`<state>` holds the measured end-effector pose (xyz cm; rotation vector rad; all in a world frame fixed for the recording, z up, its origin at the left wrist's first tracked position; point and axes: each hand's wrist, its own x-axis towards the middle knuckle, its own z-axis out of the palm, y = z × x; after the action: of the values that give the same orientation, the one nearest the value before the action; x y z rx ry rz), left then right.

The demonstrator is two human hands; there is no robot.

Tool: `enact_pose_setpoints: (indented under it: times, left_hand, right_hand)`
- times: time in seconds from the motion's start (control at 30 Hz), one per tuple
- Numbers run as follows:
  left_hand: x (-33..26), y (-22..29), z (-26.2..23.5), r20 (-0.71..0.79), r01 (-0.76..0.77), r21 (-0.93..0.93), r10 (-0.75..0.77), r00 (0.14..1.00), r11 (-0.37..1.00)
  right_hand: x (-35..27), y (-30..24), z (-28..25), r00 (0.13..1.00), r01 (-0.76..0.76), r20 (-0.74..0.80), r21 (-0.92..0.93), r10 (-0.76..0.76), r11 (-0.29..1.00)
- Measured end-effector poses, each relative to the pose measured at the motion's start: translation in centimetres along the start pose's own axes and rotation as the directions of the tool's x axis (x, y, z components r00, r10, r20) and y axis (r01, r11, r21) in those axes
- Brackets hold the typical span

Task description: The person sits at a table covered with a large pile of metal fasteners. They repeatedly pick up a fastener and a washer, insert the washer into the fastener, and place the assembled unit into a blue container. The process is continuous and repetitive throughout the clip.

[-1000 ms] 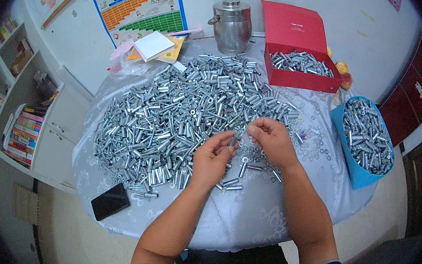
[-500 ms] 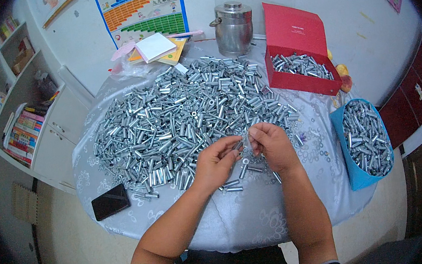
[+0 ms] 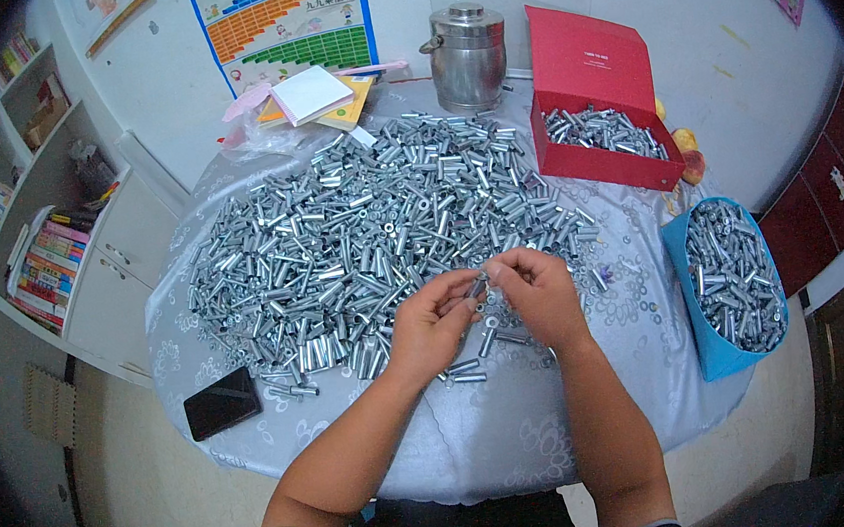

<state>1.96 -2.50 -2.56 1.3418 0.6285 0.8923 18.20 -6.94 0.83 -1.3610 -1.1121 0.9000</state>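
A wide heap of silvery metal tubes (image 3: 340, 241) covers the table's middle, with some washers among them. At its near edge, my left hand (image 3: 432, 325) pinches one metal tube (image 3: 477, 287) between thumb and fingers. My right hand (image 3: 543, 300) is closed at the tube's upper end, its thumb and fingertips pressed together. Whatever small piece they hold there is too small and too covered to name. Below my hands a few loose tubes (image 3: 467, 371) lie on the cloth.
Flat washers (image 3: 636, 295) are scattered right of the heap. A blue fabric bin (image 3: 683, 291) and an open red box (image 3: 594, 165) hold more tubes. A black phone (image 3: 222, 404) lies at the left edge. A steel canister (image 3: 468, 64) and notebooks (image 3: 312, 94) stand at the back.
My right hand has moved left and slightly down, bringing its fingertips to the end of the tube. My left hand has stayed almost in place.
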Motion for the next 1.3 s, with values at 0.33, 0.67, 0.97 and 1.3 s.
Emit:
enact_pose_setpoints:
  times: [0.33, 0.67, 0.97, 1.3]
  left_hand:
    - [0.1, 0.0, 0.0, -0.030, 0.020, -0.079, -0.023, 0.999, 0.997]
    - [0.2, -0.3, -0.1, -0.059, -0.001, -0.076, -0.004, 0.998, 0.997]
    - [0.0, 0.0, 0.0, -0.048, 0.015, -0.023, -0.016, 0.999, 1.000]
    - [-0.2, 0.2, 0.3, -0.004, 0.006, 0.010, -0.006, 1.000, 1.000]
  right_hand:
    - [0.2, 0.1, -0.8, 0.979, 0.205, 0.059, -0.210, -0.197, 0.956]
    - [0.1, 1.9, -2.6, 0.973, 0.211, 0.218, -0.726, -0.072, 0.654]
    - [-0.4, 1.6, -2.2, 0.970, 0.226, 0.226, -0.733, -0.085, 0.642]
    - [0.8, 1.7, -1.7, 1.000, 0.003, 0.029, 0.130, -0.006, 0.991]
